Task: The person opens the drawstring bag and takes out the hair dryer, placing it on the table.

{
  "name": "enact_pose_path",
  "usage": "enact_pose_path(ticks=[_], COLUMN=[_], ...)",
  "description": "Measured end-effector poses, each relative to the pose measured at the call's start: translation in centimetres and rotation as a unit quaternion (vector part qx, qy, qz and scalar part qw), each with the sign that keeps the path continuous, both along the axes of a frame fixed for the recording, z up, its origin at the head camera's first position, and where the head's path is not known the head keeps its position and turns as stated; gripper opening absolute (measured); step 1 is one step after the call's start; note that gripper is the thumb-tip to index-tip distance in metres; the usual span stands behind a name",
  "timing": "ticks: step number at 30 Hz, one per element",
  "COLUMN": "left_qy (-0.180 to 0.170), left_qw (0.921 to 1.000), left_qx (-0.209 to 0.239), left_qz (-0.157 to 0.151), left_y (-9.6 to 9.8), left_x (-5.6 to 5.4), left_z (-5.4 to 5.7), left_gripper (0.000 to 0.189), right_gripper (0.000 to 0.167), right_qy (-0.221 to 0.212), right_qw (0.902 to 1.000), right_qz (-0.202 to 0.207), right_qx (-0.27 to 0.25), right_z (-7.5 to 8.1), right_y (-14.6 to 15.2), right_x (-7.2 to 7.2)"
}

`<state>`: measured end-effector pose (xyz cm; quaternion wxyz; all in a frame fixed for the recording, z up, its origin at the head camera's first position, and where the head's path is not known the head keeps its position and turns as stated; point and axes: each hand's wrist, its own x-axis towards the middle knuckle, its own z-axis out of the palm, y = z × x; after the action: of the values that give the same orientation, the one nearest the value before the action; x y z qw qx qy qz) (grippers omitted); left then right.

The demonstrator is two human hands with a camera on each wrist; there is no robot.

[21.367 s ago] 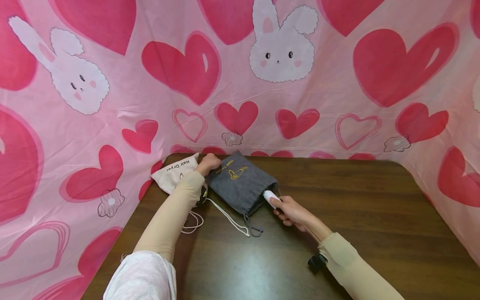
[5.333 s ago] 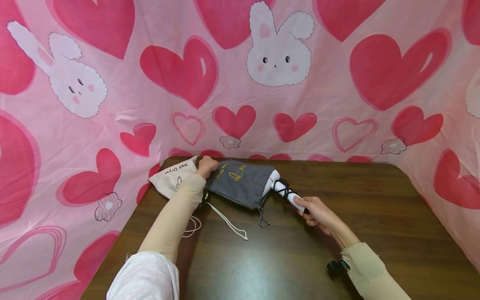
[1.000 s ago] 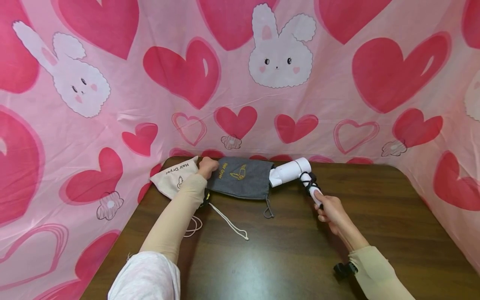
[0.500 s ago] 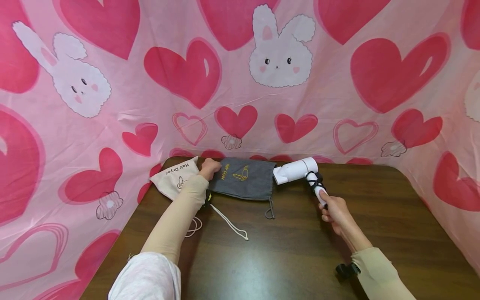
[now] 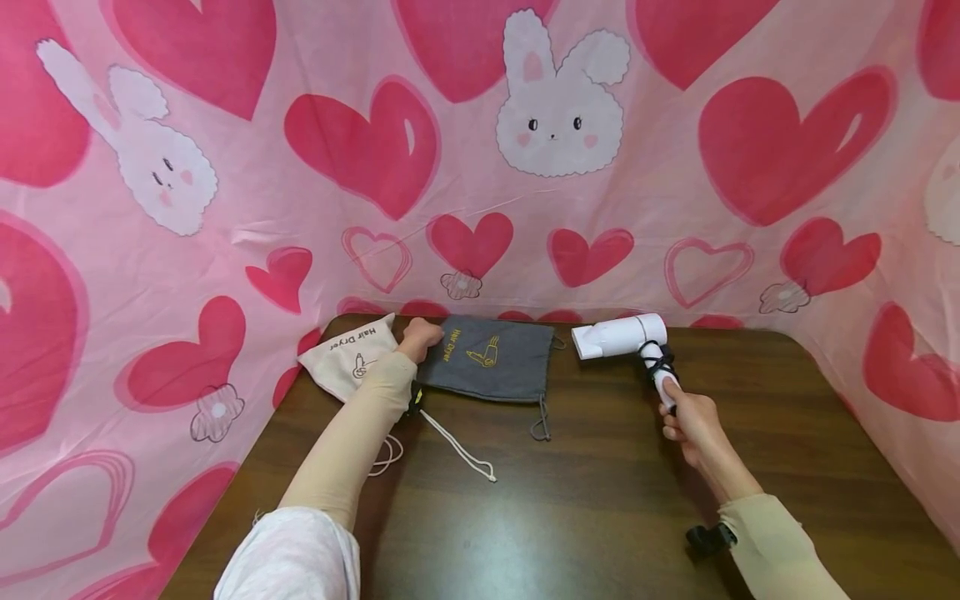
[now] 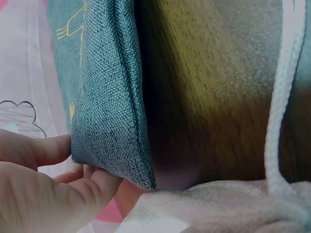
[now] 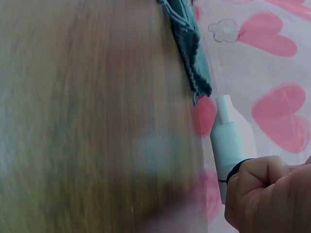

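Observation:
My right hand [image 5: 693, 421] grips the handle of a white hair dryer [image 5: 618, 337], whose black cord is wound around the handle. The dryer's nozzle points left, a short gap from the mouth of a grey drawstring bag [image 5: 510, 367] with yellow "Hair Dryer" lettering. That bag lies flat at the back of the table. My left hand [image 5: 422, 337] pinches the bag's closed end; in the left wrist view the thumb and fingers [image 6: 99, 182] hold its bottom corner. A cream drawstring bag [image 5: 348, 354] with dark lettering lies just left of the left hand, partly behind the forearm.
The brown wooden table [image 5: 525, 517] has its back edge against a pink cloth [image 5: 637, 183] printed with hearts and rabbits. A white cord [image 5: 461, 447] trails from the cream bag over the tabletop. The grey bag's drawstring loop [image 5: 541, 427] hangs out at its mouth.
The hair dryer, earlier inside the grey bag, has come out to the right in my right hand, and its nozzle is now clear of the mouth. The left hand keeps its hold; the bag lies flatter.

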<state>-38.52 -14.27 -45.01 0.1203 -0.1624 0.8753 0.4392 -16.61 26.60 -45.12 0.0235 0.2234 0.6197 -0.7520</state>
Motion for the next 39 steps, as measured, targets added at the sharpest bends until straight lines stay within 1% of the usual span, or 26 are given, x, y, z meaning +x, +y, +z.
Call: enact_pose_path(ticks=[4, 9, 13, 20, 27, 32, 39], left_qy=[0.003, 0.000, 0.005, 0.018, 0.020, 0.023, 0.049], left_qw=[1.0000, 0.9999, 0.9999, 0.9998, 0.9997, 0.9997, 0.9988], left_qx=[-0.007, 0.002, 0.002, -0.001, 0.000, 0.005, 0.005], left_qz=[-0.003, -0.012, -0.012, -0.010, -0.010, -0.008, -0.001], left_y=[-0.1, -0.2, 0.0, 0.2, 0.2, 0.1, 0.1], left_x=[0.1, 0.4, 0.5, 0.6, 0.6, 0.6, 0.8], left_z=[0.1, 0.4, 0.5, 0.3, 0.1, -0.1, -0.1], left_gripper=[0.056, 0.056, 0.056, 0.056, 0.053, 0.051, 0.049], right_gripper=[0.033, 0.031, 0.031, 0.030, 0.030, 0.030, 0.030], right_qy=[-0.004, -0.018, -0.026, -0.040, -0.049, -0.056, -0.056], right_qw=[0.9998, 0.9989, 0.9981, 0.9959, 0.9948, 0.9942, 0.9944], right_qz=[-0.017, -0.039, -0.051, -0.079, -0.081, -0.078, -0.078], right_qx=[-0.006, -0.018, -0.021, -0.017, -0.038, -0.049, -0.044], right_z=[0.2, 0.4, 0.5, 0.7, 1.0, 1.1, 1.2], right_y=[0.8, 1.8, 2.7, 4.2, 5.7, 6.4, 7.2], right_x=[-0.1, -0.4, -0.6, -0.9, -1.3, -1.3, -1.3])
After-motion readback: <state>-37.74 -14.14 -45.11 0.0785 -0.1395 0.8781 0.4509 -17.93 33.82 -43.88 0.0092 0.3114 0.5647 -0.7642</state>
